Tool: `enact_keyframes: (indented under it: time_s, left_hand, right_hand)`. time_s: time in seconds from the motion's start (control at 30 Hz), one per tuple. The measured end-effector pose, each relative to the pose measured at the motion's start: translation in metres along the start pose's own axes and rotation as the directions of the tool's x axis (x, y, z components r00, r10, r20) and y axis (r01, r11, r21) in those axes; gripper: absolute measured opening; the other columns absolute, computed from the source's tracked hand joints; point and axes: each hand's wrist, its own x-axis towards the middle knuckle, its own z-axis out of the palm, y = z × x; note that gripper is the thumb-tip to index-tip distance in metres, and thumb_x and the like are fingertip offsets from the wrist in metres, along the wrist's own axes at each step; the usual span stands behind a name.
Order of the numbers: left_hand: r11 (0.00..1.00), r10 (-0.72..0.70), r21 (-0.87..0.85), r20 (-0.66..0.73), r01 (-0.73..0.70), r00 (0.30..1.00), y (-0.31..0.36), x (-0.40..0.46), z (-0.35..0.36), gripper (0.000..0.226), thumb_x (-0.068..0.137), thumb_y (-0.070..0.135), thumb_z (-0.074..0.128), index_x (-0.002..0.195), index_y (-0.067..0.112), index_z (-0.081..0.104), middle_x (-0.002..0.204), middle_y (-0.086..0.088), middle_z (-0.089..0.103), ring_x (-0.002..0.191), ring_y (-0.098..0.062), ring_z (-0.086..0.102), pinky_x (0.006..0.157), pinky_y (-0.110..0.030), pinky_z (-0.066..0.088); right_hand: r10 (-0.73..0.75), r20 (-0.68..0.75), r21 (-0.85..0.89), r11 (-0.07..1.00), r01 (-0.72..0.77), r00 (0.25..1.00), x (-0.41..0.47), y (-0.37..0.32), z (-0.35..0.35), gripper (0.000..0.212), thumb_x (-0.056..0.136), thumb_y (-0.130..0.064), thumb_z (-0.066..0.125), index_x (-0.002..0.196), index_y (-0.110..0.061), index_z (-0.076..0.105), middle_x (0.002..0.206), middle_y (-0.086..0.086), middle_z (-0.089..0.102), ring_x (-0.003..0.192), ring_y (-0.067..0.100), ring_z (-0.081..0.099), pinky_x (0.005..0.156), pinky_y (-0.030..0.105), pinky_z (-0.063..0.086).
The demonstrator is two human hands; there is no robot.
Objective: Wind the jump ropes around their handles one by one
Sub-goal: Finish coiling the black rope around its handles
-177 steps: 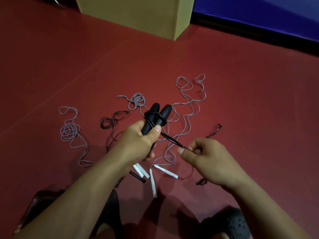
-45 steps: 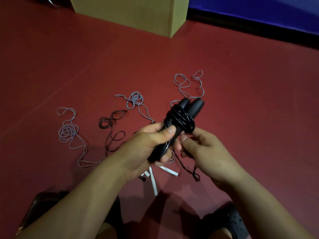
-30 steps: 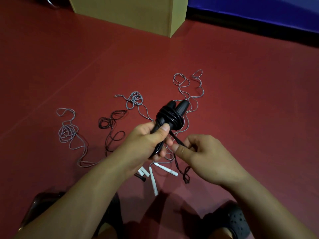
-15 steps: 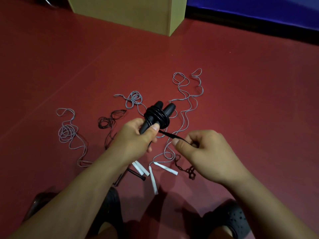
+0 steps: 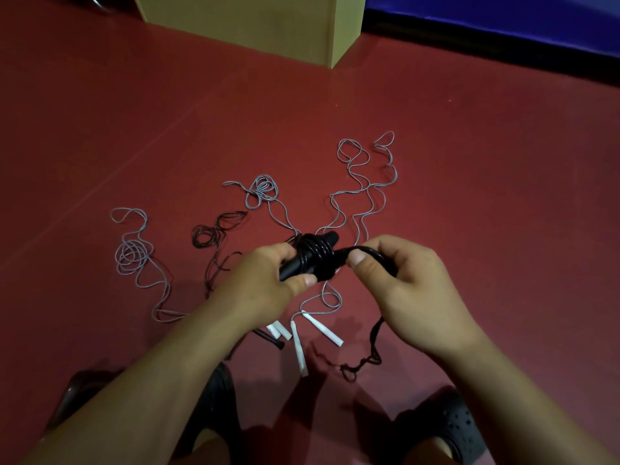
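Observation:
My left hand (image 5: 265, 290) grips the pair of black handles (image 5: 310, 255), which carry several turns of black rope (image 5: 318, 253) near their far end. My right hand (image 5: 406, 286) holds the free stretch of that black rope just right of the handles, thumb on top. The rope's loose tail (image 5: 364, 359) hangs below my right hand and trails onto the red floor. Grey ropes (image 5: 364, 196) with white handles (image 5: 322, 332) lie spread on the floor beneath my hands. Another black rope (image 5: 214, 234) lies loose to the left.
A tan box (image 5: 255, 21) stands at the back, with a blue mat (image 5: 503, 18) along the far right. More grey rope (image 5: 132, 255) is coiled at the left. My black shoes (image 5: 446, 427) sit at the bottom edge. Red floor (image 5: 503, 162) stretches all around.
Since the oldest frame many more turns of black rope sit on the handles and the tail has shortened. In the last half second my right hand rose and closed in beside the handles.

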Motion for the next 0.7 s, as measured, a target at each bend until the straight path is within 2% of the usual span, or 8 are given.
enact_keyframes:
  time_s: [0.07,0.13,0.2,0.3,0.4,0.5,0.6,0.7]
  left_hand:
    - [1.0,0.014,-0.001,0.069,-0.014,0.998,0.0,0.0,0.001,0.013,0.086,0.033,0.073,0.088,0.025,0.063,0.07,-0.001,0.061,0.057,-0.012,0.052,0.059,-0.03,0.043]
    - [0.999,0.013,-0.038,0.136,-0.008,0.991,-0.002,0.0,0.001,0.012,0.085,0.034,0.075,0.09,0.027,0.066,0.079,-0.008,0.069,0.06,-0.014,0.057,0.066,-0.037,0.052]
    - [0.996,0.026,-0.088,0.209,-0.008,0.978,-0.004,-0.001,0.002,0.013,0.082,0.035,0.077,0.089,0.028,0.068,0.083,-0.01,0.07,0.061,-0.013,0.058,0.072,-0.042,0.057]
    - [0.996,0.047,-0.09,0.293,-0.021,0.955,-0.004,-0.003,0.002,0.021,0.077,0.04,0.078,0.087,0.025,0.068,0.084,-0.011,0.07,0.062,-0.017,0.063,0.073,-0.05,0.057]
    - [0.994,0.074,-0.107,0.364,-0.038,0.928,-0.001,-0.005,0.002,0.013,0.081,0.033,0.079,0.087,0.026,0.07,0.083,-0.007,0.072,0.061,-0.014,0.065,0.071,-0.043,0.058]
    - [0.986,0.124,-0.159,0.449,-0.058,0.885,0.005,-0.008,0.002,0.008,0.081,0.031,0.079,0.087,0.03,0.073,0.081,-0.004,0.073,0.065,-0.014,0.064,0.074,-0.048,0.058]
    - [0.971,0.169,-0.23,0.493,-0.059,0.854,0.009,-0.01,0.0,0.014,0.08,0.033,0.078,0.092,0.027,0.076,0.078,-0.004,0.07,0.067,-0.016,0.061,0.072,-0.049,0.056]
    - [0.93,0.241,-0.365,0.506,-0.047,0.828,0.014,-0.013,-0.005,0.014,0.08,0.03,0.076,0.092,0.023,0.077,0.08,-0.011,0.069,0.066,-0.017,0.057,0.067,-0.042,0.047]
  right_hand:
    - [-0.018,-0.002,-0.004,1.0,0.018,1.0,0.001,0.002,0.002,0.018,0.095,-0.025,0.06,0.079,-0.018,0.068,0.057,-0.006,0.056,0.053,0.011,0.047,0.051,0.025,0.04]
    - [-0.022,0.002,0.002,1.0,0.022,1.0,0.002,0.002,0.002,0.018,0.095,-0.025,0.06,0.08,-0.018,0.068,0.068,0.002,0.067,0.065,0.02,0.061,0.063,0.037,0.049]
    - [-0.014,0.021,-0.005,1.0,0.014,1.0,0.003,0.001,0.002,0.018,0.095,-0.024,0.06,0.081,-0.018,0.069,0.071,0.002,0.07,0.07,0.019,0.067,0.068,0.041,0.052]
    - [-0.003,0.015,-0.054,0.999,0.004,1.0,0.004,0.003,0.002,0.019,0.094,-0.026,0.061,0.08,-0.019,0.07,0.071,0.003,0.07,0.07,0.021,0.068,0.066,0.045,0.055]
    - [0.013,-0.04,-0.118,0.993,-0.017,0.999,0.006,0.007,-0.002,0.016,0.092,-0.03,0.064,0.079,-0.021,0.07,0.07,-0.001,0.069,0.069,0.019,0.067,0.065,0.042,0.055]
    - [0.043,-0.095,-0.163,0.985,-0.059,0.995,0.008,0.008,-0.008,0.008,0.086,-0.03,0.071,0.081,-0.025,0.073,0.07,-0.007,0.07,0.064,0.01,0.068,0.067,0.037,0.056]
    - [0.091,-0.106,-0.08,0.992,-0.1,0.99,0.009,0.008,-0.012,0.006,0.083,-0.028,0.076,0.082,-0.023,0.073,0.071,-0.003,0.071,0.062,0.012,0.07,0.066,0.043,0.06]
    - [0.16,-0.084,0.087,0.984,-0.153,0.984,0.013,0.007,-0.019,0.015,0.077,-0.026,0.081,0.084,-0.017,0.072,0.069,-0.003,0.069,0.059,0.009,0.064,0.058,0.032,0.057]
